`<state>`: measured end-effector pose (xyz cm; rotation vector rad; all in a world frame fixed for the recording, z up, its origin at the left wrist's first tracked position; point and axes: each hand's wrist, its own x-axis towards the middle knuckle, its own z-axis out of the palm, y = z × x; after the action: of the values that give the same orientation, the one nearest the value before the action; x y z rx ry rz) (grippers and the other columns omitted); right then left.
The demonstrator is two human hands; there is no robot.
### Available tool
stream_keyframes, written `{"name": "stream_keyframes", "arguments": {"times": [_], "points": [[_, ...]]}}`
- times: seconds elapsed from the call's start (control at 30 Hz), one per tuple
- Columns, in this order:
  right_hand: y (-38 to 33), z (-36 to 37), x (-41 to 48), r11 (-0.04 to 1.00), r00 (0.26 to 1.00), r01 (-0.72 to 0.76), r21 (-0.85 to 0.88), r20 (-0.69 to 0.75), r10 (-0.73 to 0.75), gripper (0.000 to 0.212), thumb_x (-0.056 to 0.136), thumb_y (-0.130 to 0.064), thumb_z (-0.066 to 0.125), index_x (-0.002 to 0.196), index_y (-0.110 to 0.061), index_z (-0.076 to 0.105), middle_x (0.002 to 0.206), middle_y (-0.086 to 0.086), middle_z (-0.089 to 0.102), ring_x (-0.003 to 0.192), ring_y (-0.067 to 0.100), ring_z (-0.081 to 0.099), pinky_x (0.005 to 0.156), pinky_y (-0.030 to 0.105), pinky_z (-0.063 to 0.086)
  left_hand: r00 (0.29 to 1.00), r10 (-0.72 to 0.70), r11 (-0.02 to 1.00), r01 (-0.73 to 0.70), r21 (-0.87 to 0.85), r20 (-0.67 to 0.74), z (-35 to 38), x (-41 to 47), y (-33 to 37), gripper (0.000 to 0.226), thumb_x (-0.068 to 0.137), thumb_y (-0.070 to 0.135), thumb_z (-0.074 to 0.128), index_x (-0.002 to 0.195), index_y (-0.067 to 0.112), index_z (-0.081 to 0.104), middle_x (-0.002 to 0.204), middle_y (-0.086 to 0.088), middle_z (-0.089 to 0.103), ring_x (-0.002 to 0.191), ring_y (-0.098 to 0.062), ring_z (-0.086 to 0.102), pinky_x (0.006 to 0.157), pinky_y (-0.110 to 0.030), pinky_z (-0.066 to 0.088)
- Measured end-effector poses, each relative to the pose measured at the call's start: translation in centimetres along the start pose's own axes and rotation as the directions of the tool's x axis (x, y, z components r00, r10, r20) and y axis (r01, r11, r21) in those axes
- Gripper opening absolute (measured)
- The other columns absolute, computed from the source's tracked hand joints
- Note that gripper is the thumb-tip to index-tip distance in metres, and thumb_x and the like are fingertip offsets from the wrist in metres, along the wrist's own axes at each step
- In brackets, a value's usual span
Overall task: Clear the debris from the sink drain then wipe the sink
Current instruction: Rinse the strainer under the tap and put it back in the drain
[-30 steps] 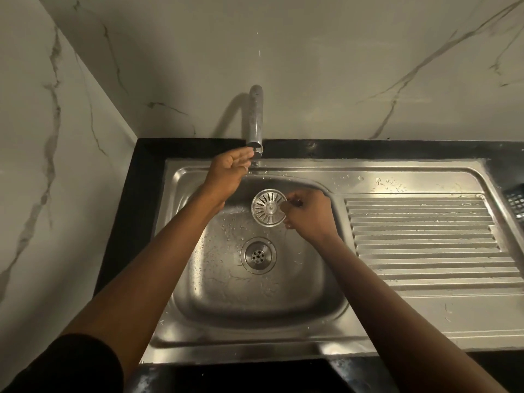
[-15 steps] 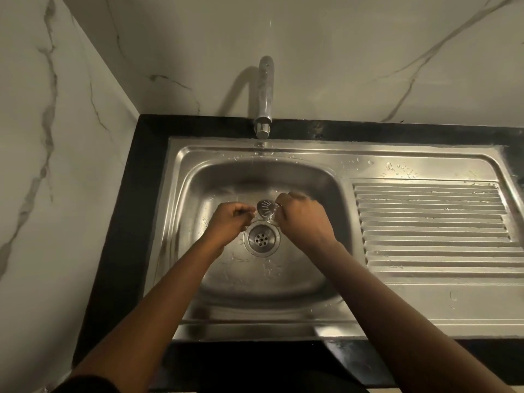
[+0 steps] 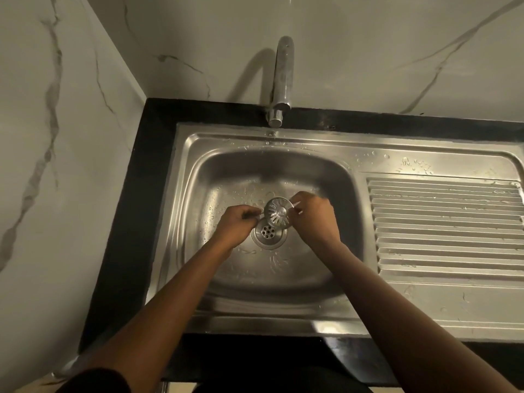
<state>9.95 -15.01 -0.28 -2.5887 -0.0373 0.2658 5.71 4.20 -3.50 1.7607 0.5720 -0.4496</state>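
The sink [image 3: 255, 140] is wet, so things slip. L hand [image 3: 235, 222] is curled by the strainer; can't tell if it holds it. R hand [image 3: 313, 219] pinches the strainer [image 3: 278, 211] by its rim, tilted, just over the drain [image 3: 268, 231]. A wet grip could slip & it'd drop in crooked.

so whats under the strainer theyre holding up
The open drain lies below the strainer, with its holed cup showing. The strainer, pinched by the right hand, hides the drain's far rim.
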Motion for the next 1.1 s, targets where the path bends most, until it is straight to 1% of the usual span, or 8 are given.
{"name": "stream_keyframes", "arguments": {"times": [0.2, 0.37, 0.5, 0.63, 0.8, 0.93, 1.0, 1.1], "points": [[2.0, 2.9, 1.4, 0.869, 0.924, -0.375, 0.323, 0.211, 0.320, 0.018, 0.079, -0.003, 0.080, 0.073, -0.018, 0.072, 0.067, 0.007, 0.076, 0.051, 0.016, 0.073, 0.051, 0.029, 0.062, 0.997, -0.079, 0.997, 0.079, -0.001, 0.000, 0.5, 1.3, -1.7, 0.020, 0.099, 0.006, 0.067, 0.117, 0.003, 0.076, 0.111, -0.013, 0.079, 0.090, -0.025, 0.075, 0.088, -0.041, 0.064], [3.4, 6.1, 2.2, 0.800, 0.860, -0.498, 0.333, 0.305, 0.409, 0.018, 0.080, 0.002, 0.081, 0.076, -0.014, 0.075, 0.067, 0.006, 0.074, 0.050, 0.017, 0.074, 0.053, 0.034, 0.064, 0.982, -0.176, 0.984, 0.177, 0.013, -0.064, 2.1, 2.9, -3.6, 0.006, 0.094, 0.003, 0.073, 0.097, 0.001, 0.078, 0.090, -0.018, 0.081, 0.073, -0.025, 0.078, 0.075, -0.040, 0.067], [4.0, 8.2, 2.5, 0.771, 0.823, -0.553, 0.316, 0.355, 0.444, 0.019, 0.082, 0.002, 0.081, 0.079, -0.016, 0.074, 0.082, 0.010, 0.077, 0.062, 0.024, 0.076, 0.064, 0.042, 0.067, 0.972, -0.204, 0.976, 0.211, 0.056, -0.121, 2.9, 4.2, -5.4, 0.021, 0.092, 0.001, 0.076, 0.075, 0.015, 0.077, 0.078, -0.016, 0.079, 0.067, -0.026, 0.080, 0.070, -0.043, 0.068], [4.6, 9.8, 2.8, 0.829, 0.838, -0.516, 0.214, 0.327, 0.437, 0.021, 0.084, 0.001, 0.076, 0.097, -0.015, 0.081, 0.086, -0.001, 0.075, 0.067, 0.010, 0.071, 0.053, 0.016, 0.057, 0.958, -0.219, 0.967, 0.238, 0.090, -0.185, 3.6, 5.3, -6.7, 0.032, 0.089, 0.001, 0.080, 0.066, 0.022, 0.073, 0.075, -0.015, 0.079, 0.067, -0.028, 0.080, 0.069, -0.043, 0.068], [5.4, 10.7, 2.7, 0.831, 0.841, -0.526, 0.182, 0.258, 0.476, 0.018, 0.086, -0.004, 0.071, 0.090, -0.019, 0.081, 0.079, -0.003, 0.071, 0.075, 0.012, 0.068, 0.072, 0.022, 0.058, 0.946, -0.237, 0.961, 0.262, 0.091, -0.221, 4.8, 5.9, -7.5, 0.026, 0.086, 0.002, 0.084, 0.067, 0.015, 0.071, 0.071, -0.011, 0.078, 0.058, -0.021, 0.078, 0.057, -0.037, 0.067], [6.0, 11.6, 2.7, 0.836, 0.844, -0.521, 0.175, 0.256, 0.472, 0.019, 0.088, -0.005, 0.070, 0.093, -0.020, 0.081, 0.078, -0.006, 0.066, 0.074, 0.011, 0.064, 0.063, 0.014, 0.046, 0.948, -0.215, 0.955, 0.254, 0.153, -0.235, 5.2, 6.4, -7.9, 0.022, 0.084, 0.007, 0.086, 0.069, 0.015, 0.073, 0.078, -0.013, 0.080, 0.071, -0.027, 0.080, 0.072, -0.044, 0.068], [6.1, 12.0, 2.8, 0.838, 0.847, -0.519, 0.171, 0.239, 0.476, 0.019, 0.090, -0.008, 0.068, 0.094, -0.021, 0.081, 0.078, -0.007, 0.064, 0.066, 0.005, 0.057, 0.055, 0.008, 0.037, 0.947, -0.204, 0.951, 0.251, 0.181, -0.247, 5.3, 6.5, -7.9, 0.019, 0.083, 0.007, 0.086, 0.070, 0.013, 0.074, 0.076, -0.011, 0.079, 0.069, -0.026, 0.080, 0.070, -0.045, 0.068], [6.1, 12.3, 2.8, 0.843, 0.852, -0.512, 0.163, 0.220, 0.475, 0.020, 0.090, -0.009, 0.066, 0.097, -0.020, 0.082, 0.087, -0.002, 0.072, 0.066, 0.005, 0.054, 0.062, 0.009, 0.037, 0.949, -0.168, 0.950, 0.228, 0.213, -0.265, 5.4, 6.7, -7.7, 0.017, 0.083, 0.006, 0.084, 0.070, 0.013, 0.075, 0.071, -0.008, 0.078, 0.065, -0.025, 0.079, 0.065, -0.045, 0.068]]}}
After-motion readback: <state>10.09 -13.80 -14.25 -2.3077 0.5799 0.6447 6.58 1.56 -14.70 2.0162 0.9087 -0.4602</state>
